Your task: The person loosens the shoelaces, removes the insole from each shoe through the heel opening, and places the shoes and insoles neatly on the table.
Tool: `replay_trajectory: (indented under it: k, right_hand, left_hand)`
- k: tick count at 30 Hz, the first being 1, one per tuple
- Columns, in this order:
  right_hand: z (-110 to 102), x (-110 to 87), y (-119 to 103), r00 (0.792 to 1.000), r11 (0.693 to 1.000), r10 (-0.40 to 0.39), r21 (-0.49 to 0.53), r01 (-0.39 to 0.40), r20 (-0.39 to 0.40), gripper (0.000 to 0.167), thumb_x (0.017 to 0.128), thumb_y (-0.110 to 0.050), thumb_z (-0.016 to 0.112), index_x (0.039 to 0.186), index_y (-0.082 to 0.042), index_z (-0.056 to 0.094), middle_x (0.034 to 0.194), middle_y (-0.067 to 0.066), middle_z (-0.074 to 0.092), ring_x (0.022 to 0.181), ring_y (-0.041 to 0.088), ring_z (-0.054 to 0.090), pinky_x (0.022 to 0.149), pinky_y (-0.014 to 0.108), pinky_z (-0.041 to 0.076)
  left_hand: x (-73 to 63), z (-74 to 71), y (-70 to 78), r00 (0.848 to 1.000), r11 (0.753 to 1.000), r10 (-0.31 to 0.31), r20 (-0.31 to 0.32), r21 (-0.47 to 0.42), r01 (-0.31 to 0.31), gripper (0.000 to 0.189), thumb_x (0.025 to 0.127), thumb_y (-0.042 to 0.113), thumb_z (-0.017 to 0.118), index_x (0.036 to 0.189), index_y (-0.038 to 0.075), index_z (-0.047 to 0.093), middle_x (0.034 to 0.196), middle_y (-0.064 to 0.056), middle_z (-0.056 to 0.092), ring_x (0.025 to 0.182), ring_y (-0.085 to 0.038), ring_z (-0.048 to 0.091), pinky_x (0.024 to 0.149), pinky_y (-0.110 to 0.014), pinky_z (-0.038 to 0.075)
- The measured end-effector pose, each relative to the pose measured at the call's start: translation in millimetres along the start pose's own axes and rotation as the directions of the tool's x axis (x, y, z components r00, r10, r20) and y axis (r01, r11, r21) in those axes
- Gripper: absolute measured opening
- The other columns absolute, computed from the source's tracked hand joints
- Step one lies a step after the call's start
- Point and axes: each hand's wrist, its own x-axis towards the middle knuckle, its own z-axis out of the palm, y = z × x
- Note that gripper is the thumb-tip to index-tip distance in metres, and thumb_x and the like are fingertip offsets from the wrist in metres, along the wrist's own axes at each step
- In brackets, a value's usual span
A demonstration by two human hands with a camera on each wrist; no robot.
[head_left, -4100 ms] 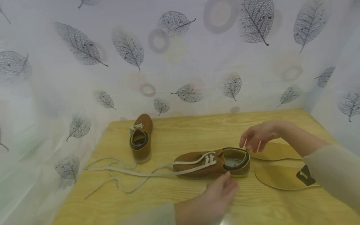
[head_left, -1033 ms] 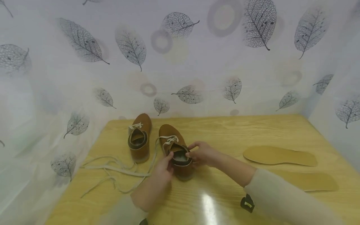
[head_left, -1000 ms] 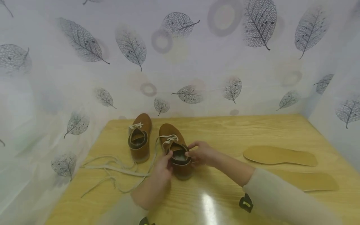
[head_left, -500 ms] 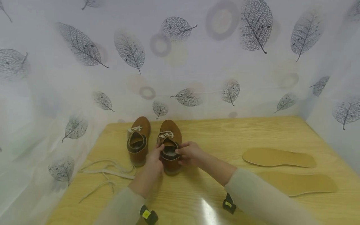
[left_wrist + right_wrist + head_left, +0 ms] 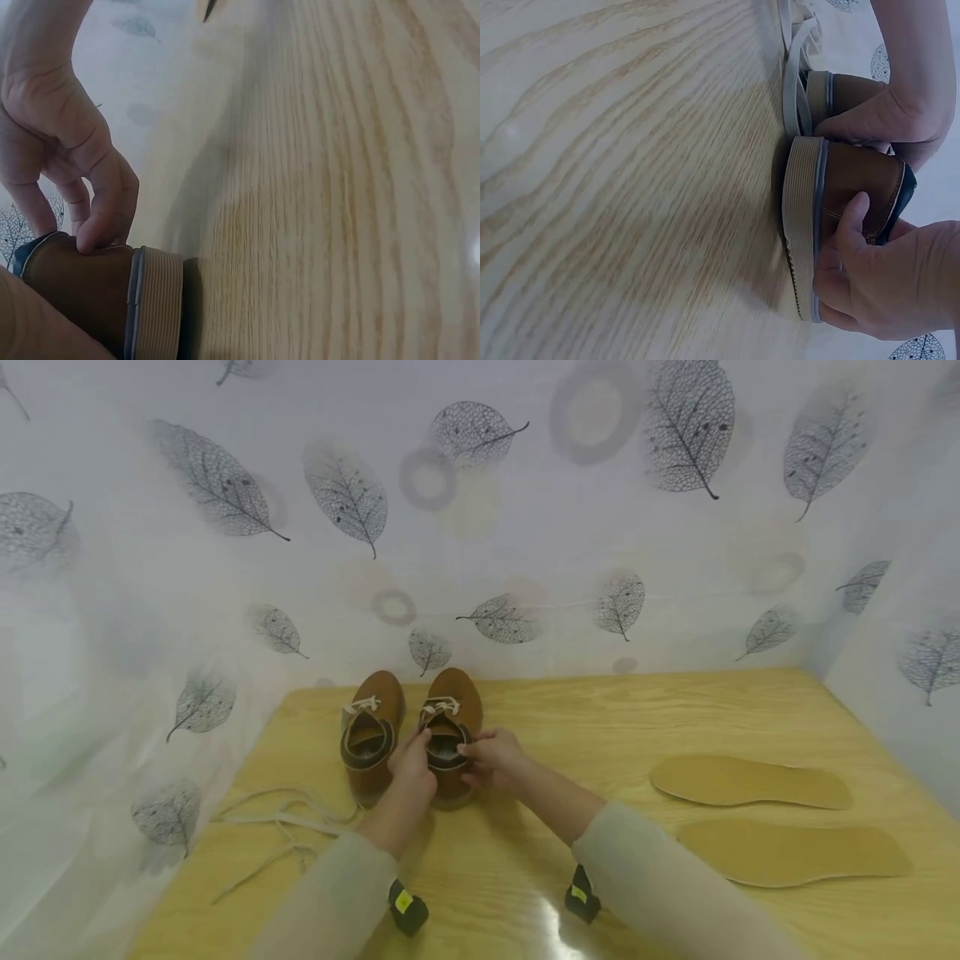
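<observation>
Two brown lace-up shoes stand side by side at the back left of the table, toes toward the back wall. Both my hands grip the right-hand shoe at its dark padded collar. My left hand holds the collar's left side, thumb at the rim, between the two shoes. From the right, my right hand pinches the other side, its fingers spread along the brown upper in the right wrist view. The shoe's ribbed pale sole shows there, close at the wood. The left-hand shoe is partly covered by my left hand.
Loose pale laces trail over the table's left side. Two tan insoles lie at the right, one in front of the other. A leaf-printed sheet hangs behind the table and at its sides.
Both hands have taken hold of the right-hand shoe, which lay sideways, toe left. It has turned toe-away and moved left and back, beside the other shoe. The insoles are now uncovered by my arm.
</observation>
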Motion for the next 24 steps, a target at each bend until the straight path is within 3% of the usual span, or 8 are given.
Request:
replay_trajectory:
  k: [6,10,14,17,21,24]
  right_hand:
    - [1,4.6,-5,1.000,1.000,0.007,0.017,-0.007,-0.003,0.042,0.086,0.004,0.063,0.124,0.004,0.044,0.114,0.023,0.057,0.092,0.030,0.065,0.078,0.036,0.059]
    - [0,7.2,-5,1.000,1.000,0.004,0.011,-0.004,0.000,0.041,0.087,0.004,0.062,0.123,0.004,0.044,0.113,0.023,0.058,0.092,0.030,0.065,0.081,0.039,0.058]
    - [-2,6.9,-4,0.997,0.994,-0.062,-0.084,0.065,0.040,0.039,0.089,0.001,0.060,0.124,0.004,0.044,0.112,0.025,0.058,0.093,0.034,0.064,0.080,0.043,0.058]
    - [-5,2.7,-2,0.989,0.971,-0.123,-0.194,0.137,0.080,0.037,0.090,-0.002,0.059,0.123,0.005,0.044,0.111,0.027,0.058,0.092,0.037,0.063,0.078,0.047,0.058]
    - [-13,-8.7,0,0.975,0.931,-0.187,-0.297,0.214,0.117,0.032,0.093,-0.009,0.057,0.120,0.005,0.047,0.115,0.026,0.057,0.088,0.037,0.063,0.073,0.044,0.059]
    - [-22,-17.3,0,0.968,0.909,-0.218,-0.336,0.246,0.122,0.030,0.095,-0.012,0.055,0.119,0.006,0.051,0.116,0.027,0.058,0.088,0.039,0.064,0.070,0.039,0.060]
  left_hand:
    - [0.9,8.4,0.1,0.999,0.999,0.049,-0.001,-0.015,-0.049,0.045,0.094,0.000,0.052,0.136,-0.006,0.041,0.148,-0.020,0.034,0.137,-0.031,0.032,0.115,-0.034,0.028]
    - [0.1,11.3,-1.9,0.995,0.995,0.088,-0.038,-0.034,-0.089,0.043,0.092,-0.002,0.054,0.134,-0.007,0.045,0.146,-0.021,0.036,0.136,-0.032,0.033,0.115,-0.035,0.029]
    - [-2.0,11.6,-4.3,0.987,0.990,0.115,-0.109,-0.074,-0.123,0.038,0.089,-0.003,0.058,0.127,-0.008,0.052,0.141,-0.021,0.042,0.131,-0.032,0.040,0.111,-0.035,0.035]
    - [-6.6,10.0,-7.6,0.979,0.984,0.141,-0.148,-0.086,-0.154,0.036,0.090,-0.003,0.058,0.125,-0.008,0.053,0.137,-0.021,0.046,0.127,-0.031,0.044,0.108,-0.034,0.039]
    - [-24.0,9.2,-14.4,0.947,0.955,0.297,-0.121,0.017,-0.297,0.030,0.092,0.000,0.057,0.121,-0.005,0.055,0.124,-0.016,0.054,0.113,-0.025,0.050,0.097,-0.028,0.046]
    - [-42.1,12.2,-17.8,0.905,0.903,0.423,-0.039,0.103,-0.417,0.024,0.091,0.003,0.059,0.115,-0.003,0.058,0.108,-0.008,0.058,0.099,-0.016,0.051,0.083,-0.020,0.048]
